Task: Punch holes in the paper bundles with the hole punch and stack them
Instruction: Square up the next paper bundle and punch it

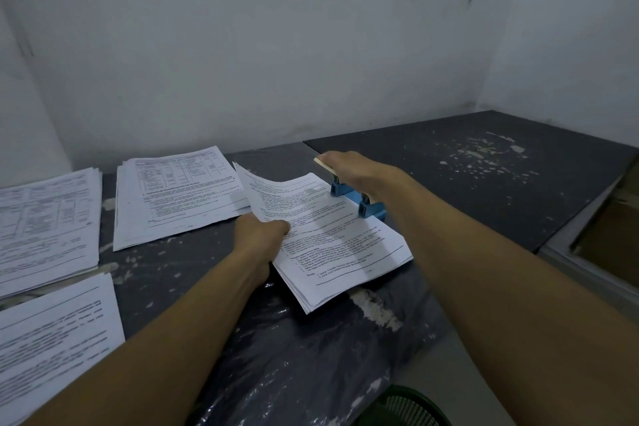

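The paper bundle (332,235) lies on the dark table (466,176) between the two hands, with its far edge tucked into the blue hole punch (359,199); the left hand (261,235) pinches the bundle's left edge, and the far left corner curls up; the right hand (356,169) lies flat on top of the punch lever, fingers fairly straight, and looks like it is pushing down; I think this bundle is being punched right now, or is just about to be. Just left of the left hand lies another pile of papers (179,197); further left is a second pile (45,232), and nearer the person a third (52,339); I cannot tell which piles have holes already, so I cannot say how many are left. This bundle is not yet stacked.
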The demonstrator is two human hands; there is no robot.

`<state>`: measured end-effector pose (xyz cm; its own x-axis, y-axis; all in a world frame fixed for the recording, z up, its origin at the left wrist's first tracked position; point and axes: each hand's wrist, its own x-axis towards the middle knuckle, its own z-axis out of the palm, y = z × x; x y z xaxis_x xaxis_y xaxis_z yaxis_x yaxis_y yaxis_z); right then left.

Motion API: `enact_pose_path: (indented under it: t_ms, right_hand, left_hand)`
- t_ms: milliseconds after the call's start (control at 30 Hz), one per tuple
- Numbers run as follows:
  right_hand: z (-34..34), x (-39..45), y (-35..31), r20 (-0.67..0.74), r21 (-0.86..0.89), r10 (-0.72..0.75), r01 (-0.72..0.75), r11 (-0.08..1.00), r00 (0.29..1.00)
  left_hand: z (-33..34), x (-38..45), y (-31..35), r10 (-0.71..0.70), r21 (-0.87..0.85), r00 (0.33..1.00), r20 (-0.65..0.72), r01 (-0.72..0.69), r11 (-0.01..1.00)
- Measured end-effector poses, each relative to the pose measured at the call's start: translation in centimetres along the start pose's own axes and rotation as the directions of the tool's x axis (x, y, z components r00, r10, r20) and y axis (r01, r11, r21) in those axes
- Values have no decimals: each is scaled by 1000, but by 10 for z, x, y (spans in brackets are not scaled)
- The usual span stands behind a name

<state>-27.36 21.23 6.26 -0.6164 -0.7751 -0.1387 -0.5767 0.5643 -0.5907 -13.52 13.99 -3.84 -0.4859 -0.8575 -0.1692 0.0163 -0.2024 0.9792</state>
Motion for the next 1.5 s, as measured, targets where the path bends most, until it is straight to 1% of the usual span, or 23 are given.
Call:
enact_pose_path:
  t_ms: [167, 367, 600, 833, 1133, 1267, 1433, 1500]
  right_hand:
    - [0, -1, 0, -6, -20, 4, -4, 1000, 1000]
    - [1, 1, 1, 3, 10, 1, -1, 1000, 1000]
    - [1, 4, 3, 14, -5, -15, 15, 1000, 1000]
    - [1, 6, 4, 12, -39, -23, 23, 999, 1000]
    - [8, 8, 6, 28, -15, -48, 48, 999, 998]
    - [13, 7, 8, 48, -96, -92, 97, 991, 995]
    - [31, 10, 12, -42, -190, -176, 165, 968, 983]
    - [34, 14, 15, -68, -221, -182, 163, 962, 981]
  left_hand:
    - [-1, 1, -1, -11, 23, 1000, 11, 10, 1000]
    - [-1, 0, 0, -13, 16, 1000, 22, 13, 1000]
    - [0, -1, 1, 2, 17, 1000, 16, -2, 1000]
    - [-1, -1, 1, -15, 38, 999, 39, 14, 999]
    - [-2, 4, -1, -28, 48, 999, 45, 26, 999]
    - [-2, 4, -2, -16, 48, 999, 40, 14, 999]
    - [-2, 3, 0, -4, 46, 999, 38, 2, 999]
    - [-2, 2, 0, -2, 44, 999, 41, 0, 999]
